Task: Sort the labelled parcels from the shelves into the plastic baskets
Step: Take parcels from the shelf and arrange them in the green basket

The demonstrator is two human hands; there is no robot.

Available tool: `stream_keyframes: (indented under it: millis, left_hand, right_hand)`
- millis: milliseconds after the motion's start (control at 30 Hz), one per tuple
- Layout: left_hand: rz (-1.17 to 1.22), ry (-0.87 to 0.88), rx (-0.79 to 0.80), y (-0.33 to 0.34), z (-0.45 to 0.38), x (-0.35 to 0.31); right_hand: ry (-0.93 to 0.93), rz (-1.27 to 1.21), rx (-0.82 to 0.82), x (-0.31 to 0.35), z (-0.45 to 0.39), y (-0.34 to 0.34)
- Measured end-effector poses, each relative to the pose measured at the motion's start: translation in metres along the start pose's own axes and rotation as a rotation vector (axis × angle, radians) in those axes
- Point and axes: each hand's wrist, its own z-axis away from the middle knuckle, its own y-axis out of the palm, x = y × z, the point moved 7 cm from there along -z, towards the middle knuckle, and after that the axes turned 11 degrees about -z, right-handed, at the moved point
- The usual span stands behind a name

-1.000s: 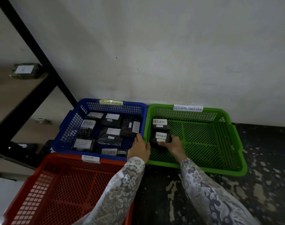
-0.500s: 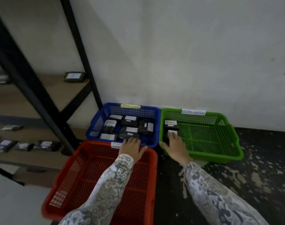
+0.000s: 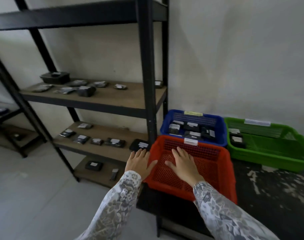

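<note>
Fingers (image 3: 179, 153) of both hands are lying straight and spread, palms down, holding nothing. I am seeing the left hand (image 3: 139, 162) hovering over the left rim of the red basket (image 3: 222, 172), just beside the rack post (image 3: 147, 80). The right hand (image 3: 183, 163) is hanging over the inside of the red basket, fingers pointing toward the wall.

Parcels (image 3: 191, 129) are lying flat in the blue basket (image 3: 220, 132), white labels up. Two more parcels (image 3: 237, 139) are sitting at the left end of the green basket (image 3: 272, 156), whose long axis is running left to right along the wall. Further parcels are lying on the middle shelf (image 3: 113, 96), the lower shelf (image 3: 99, 146) and the bottom shelf (image 3: 95, 174). Nearest the left hand, one black parcel (image 3: 139, 144) is lying flat at the lower shelf's right end, label up; motion blur is keeping me from reading any labels.
</note>
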Motion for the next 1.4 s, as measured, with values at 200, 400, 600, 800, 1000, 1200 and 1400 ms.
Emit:
stream_keyframes:
  millis: [200, 400, 600, 800, 1000, 1200, 1400]
  left_hand:
    - [0.043, -0.153, -0.103, -0.018, 0.026, 0.113]
    - [0.002, -0.221, -0.174, -0.029, 0.002, 0.206]
    - [-0.032, -0.178, -0.234, -0.042, -0.075, 0.271]
    - [-0.047, -0.044, -0.236, -0.049, -0.163, 0.304]
    - [-0.032, 0.142, -0.318, -0.039, -0.219, 0.310]
    - [-0.001, 0.371, -0.442, -0.019, -0.237, 0.319]
    - [0.119, 0.405, -0.518, -0.009, -0.242, 0.321]
  right_hand:
    - [-0.167, 0.028, 0.010, 0.106, -0.027, 0.025]
    - [-0.276, -0.033, -0.053, 0.190, -0.093, 0.009]
    - [-0.317, -0.081, -0.162, 0.245, -0.187, -0.026]
    - [-0.196, -0.094, -0.198, 0.253, -0.297, -0.043]
    - [-0.036, -0.214, -0.112, 0.243, -0.375, -0.054]
    - [0.161, -0.396, -0.116, 0.227, -0.427, -0.054]
    - [0.222, -0.451, -0.138, 0.225, -0.456, -0.044]
